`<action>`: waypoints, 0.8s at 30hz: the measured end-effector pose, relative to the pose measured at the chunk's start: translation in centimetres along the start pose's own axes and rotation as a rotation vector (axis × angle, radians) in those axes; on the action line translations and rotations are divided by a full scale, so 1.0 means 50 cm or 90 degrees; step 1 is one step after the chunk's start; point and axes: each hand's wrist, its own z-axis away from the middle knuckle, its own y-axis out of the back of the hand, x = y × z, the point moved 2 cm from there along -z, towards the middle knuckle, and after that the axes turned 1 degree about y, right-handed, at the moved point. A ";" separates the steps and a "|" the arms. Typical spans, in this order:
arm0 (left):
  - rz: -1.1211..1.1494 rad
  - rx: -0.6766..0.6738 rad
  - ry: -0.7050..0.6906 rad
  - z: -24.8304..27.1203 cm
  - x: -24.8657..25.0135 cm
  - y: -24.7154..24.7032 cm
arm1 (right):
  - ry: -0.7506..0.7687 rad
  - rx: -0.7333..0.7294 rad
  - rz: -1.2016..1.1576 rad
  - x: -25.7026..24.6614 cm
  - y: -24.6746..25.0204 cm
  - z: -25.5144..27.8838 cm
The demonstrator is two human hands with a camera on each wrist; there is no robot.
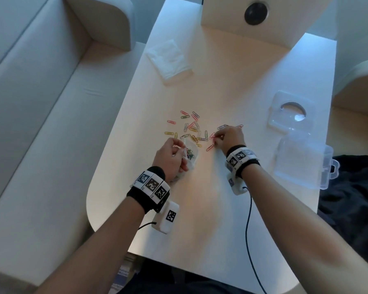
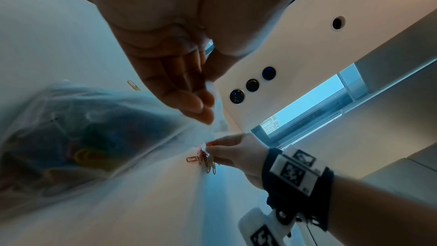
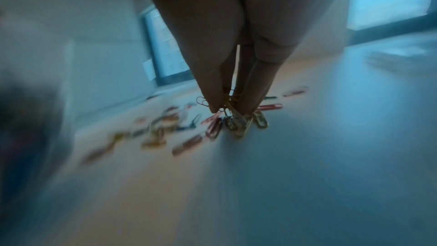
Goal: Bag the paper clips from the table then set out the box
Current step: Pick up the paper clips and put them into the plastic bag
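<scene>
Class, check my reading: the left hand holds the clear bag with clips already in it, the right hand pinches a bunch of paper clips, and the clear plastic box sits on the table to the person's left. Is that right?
One detail is wrong. The clear plastic box sits to the person's right, as the head view shows. The rest stands: the left hand holds the clear bag with clips in it, and the right hand pinches a bunch of paper clips.

hands 2 | bag [image 1: 189, 152] 1 | clear boxes 2 [image 1: 289, 112] [image 1: 302, 160] | stack of bags [image 1: 169, 58] 1 | loose paper clips [image 1: 191, 129] too many to count exactly
</scene>
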 end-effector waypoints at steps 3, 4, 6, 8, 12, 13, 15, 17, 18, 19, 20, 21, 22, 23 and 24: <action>-0.003 -0.004 0.008 -0.003 0.002 -0.015 | -0.269 -0.002 -0.336 0.053 0.026 0.027; -0.002 -0.004 0.011 -0.003 0.002 -0.021 | -0.343 -0.029 -0.528 0.060 0.028 0.039; -0.004 -0.007 0.018 -0.003 0.003 -0.031 | -0.396 -0.059 -0.897 0.054 0.031 0.065; -0.011 -0.016 0.022 -0.005 0.003 -0.042 | -0.365 -0.109 -1.039 0.025 0.043 0.088; -0.012 -0.026 0.026 -0.011 0.007 -0.059 | -0.240 -0.234 -0.891 -0.035 0.050 0.126; -0.008 -0.028 0.024 -0.011 0.010 -0.062 | -0.199 -0.236 -0.759 -0.047 0.050 0.131; -0.007 -0.034 0.016 -0.010 0.014 -0.065 | -0.083 -0.215 -0.440 -0.071 0.059 0.135; -0.009 -0.038 0.011 -0.008 0.015 -0.065 | 0.013 -0.202 -0.239 -0.096 0.071 0.137; -0.008 -0.038 0.008 -0.007 0.015 -0.063 | 0.041 -0.200 -0.204 -0.105 0.077 0.135; -0.004 -0.035 0.005 -0.007 0.015 -0.061 | 0.058 -0.189 -0.191 -0.110 0.085 0.132; 0.003 -0.032 0.004 -0.006 0.014 -0.056 | 0.063 -0.165 -0.198 -0.110 0.093 0.127; 0.008 -0.029 0.003 -0.006 0.012 -0.050 | 0.051 -0.126 -0.217 -0.102 0.100 0.119; 0.009 -0.026 0.001 -0.005 0.010 -0.041 | 0.022 -0.080 -0.232 -0.083 0.105 0.106; 0.006 -0.024 -0.002 -0.005 0.008 -0.030 | -0.022 -0.043 -0.230 -0.056 0.106 0.092; 0.005 -0.023 -0.005 -0.003 0.004 -0.017 | -0.082 -0.026 -0.200 -0.024 0.103 0.078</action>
